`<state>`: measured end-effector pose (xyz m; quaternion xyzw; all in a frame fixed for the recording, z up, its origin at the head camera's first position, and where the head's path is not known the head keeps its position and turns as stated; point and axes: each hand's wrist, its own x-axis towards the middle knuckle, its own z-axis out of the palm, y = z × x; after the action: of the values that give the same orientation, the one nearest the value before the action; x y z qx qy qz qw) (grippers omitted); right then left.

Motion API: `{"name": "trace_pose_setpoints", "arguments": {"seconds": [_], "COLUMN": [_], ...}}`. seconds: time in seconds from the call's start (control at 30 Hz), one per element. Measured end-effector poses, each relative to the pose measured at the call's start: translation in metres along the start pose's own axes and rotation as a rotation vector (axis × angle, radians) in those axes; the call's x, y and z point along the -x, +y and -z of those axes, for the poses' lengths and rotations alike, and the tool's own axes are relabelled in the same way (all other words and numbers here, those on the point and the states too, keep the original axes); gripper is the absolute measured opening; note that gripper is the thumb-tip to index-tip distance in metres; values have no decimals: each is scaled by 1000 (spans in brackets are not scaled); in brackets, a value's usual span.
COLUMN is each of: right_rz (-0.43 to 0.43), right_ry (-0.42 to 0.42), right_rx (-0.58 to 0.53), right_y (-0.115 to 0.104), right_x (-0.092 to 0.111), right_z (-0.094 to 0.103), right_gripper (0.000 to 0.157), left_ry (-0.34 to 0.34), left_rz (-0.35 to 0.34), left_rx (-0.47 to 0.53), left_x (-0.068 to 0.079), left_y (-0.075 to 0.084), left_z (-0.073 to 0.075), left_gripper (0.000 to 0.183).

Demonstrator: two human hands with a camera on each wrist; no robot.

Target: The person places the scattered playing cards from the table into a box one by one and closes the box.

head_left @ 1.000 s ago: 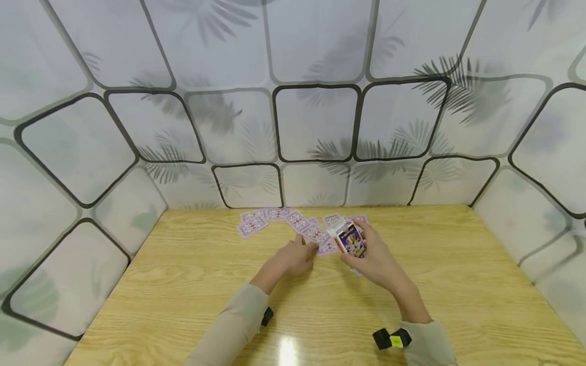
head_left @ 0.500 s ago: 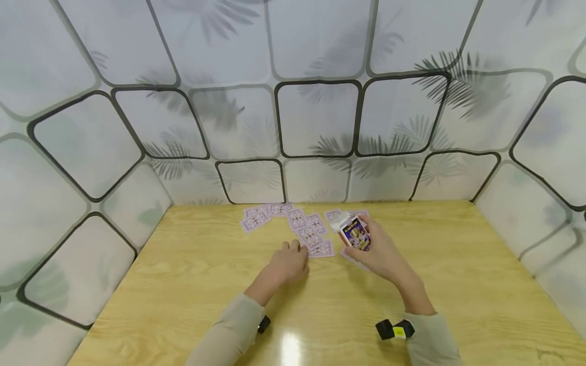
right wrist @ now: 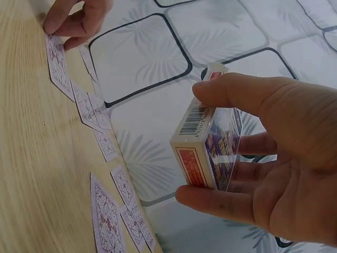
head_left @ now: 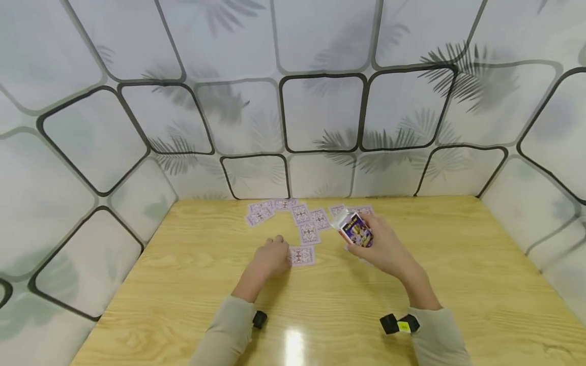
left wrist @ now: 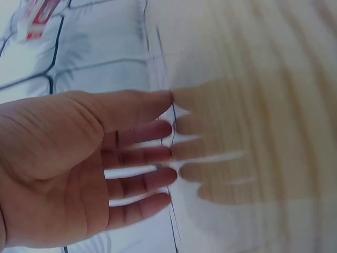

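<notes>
My left hand [head_left: 271, 256] rests low over the table, its fingertips at the left end of a purple-backed playing card [head_left: 302, 255]. In the left wrist view, that hand's fingers [left wrist: 139, 182] are fairly straight, tips down against the glossy wood. My right hand [head_left: 389, 249] holds up a playing card box [head_left: 357, 231], purple-fronted with white edges and a pale flap at its top. Thumb and fingers grip the box from opposite sides; its barcode and red end panel [right wrist: 192, 167] show in the right wrist view.
Several more face-down cards [head_left: 309, 233] lie toward the back, some overlapping. Others [head_left: 360, 209] lie behind the box, and one under it is mostly hidden. A patterned cloth wall [head_left: 320, 112] closes off the back and sides of the wooden table [head_left: 192, 284].
My left hand has moved left and slightly nearer, sliding the front card out from the overlapping row. Another card in that row shifted and turned. The right hand keeps holding the box nearly in place.
</notes>
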<state>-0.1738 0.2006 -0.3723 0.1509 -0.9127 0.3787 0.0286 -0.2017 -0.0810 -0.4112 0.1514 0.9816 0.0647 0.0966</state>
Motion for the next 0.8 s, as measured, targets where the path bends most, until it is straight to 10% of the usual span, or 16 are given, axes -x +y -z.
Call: {"name": "trace_pose_setpoints", "arguments": {"seconds": [0.17,0.47,0.8], "right_rz": [53,128,112], "right_ry": [-26,-45,-17], "right_rx": [31,61,113], "right_y": [-1,-5,0], "right_x": [0,1,3], "right_z": [-2,-7,-7], "right_gripper": [75,74,74], "left_ry": [-19,-115,-114], "left_rz": [-85,-39,-233], "left_rx": [110,232,476], "left_x": [-2,2,-10], "left_y": [-14,-24,-37], "left_z": [7,3,4], "left_gripper": [22,42,38]}}
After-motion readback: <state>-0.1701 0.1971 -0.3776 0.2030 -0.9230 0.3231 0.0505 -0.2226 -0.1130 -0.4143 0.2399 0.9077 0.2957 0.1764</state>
